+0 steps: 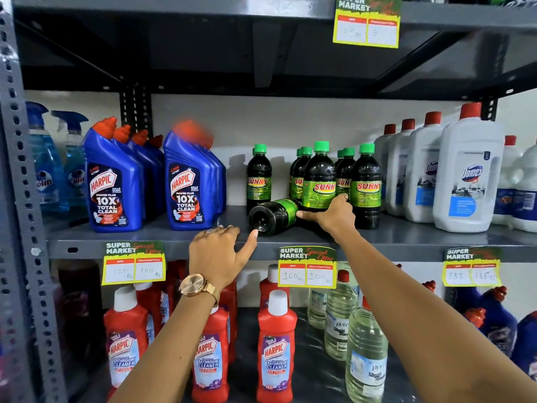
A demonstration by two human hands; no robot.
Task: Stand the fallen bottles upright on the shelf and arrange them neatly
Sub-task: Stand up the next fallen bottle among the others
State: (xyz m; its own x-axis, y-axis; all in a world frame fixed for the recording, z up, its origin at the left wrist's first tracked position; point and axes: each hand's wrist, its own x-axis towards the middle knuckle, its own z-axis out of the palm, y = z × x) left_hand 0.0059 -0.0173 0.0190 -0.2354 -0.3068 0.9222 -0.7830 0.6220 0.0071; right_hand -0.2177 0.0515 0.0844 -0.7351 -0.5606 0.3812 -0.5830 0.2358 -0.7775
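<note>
A dark Sunny bottle (271, 217) with a green label lies on its side on the grey middle shelf (151, 228), its base toward me. My right hand (334, 215) rests against its label end, thumb on the bottle, fingers among the standing bottles. My left hand (219, 251) sits at the shelf's front edge, fingers apart, thumb tip touching the fallen bottle's base. Several Sunny bottles (319, 177) with green caps stand upright behind it, one alone (258, 177) to the left.
Blue Harpic bottles (186, 181) stand left of the Sunny group, white Domex bottles (467, 173) to the right. Price tags (307, 267) hang from the shelf edge. Red Harpic bottles (276, 344) and clear bottles (366, 353) fill the shelf below.
</note>
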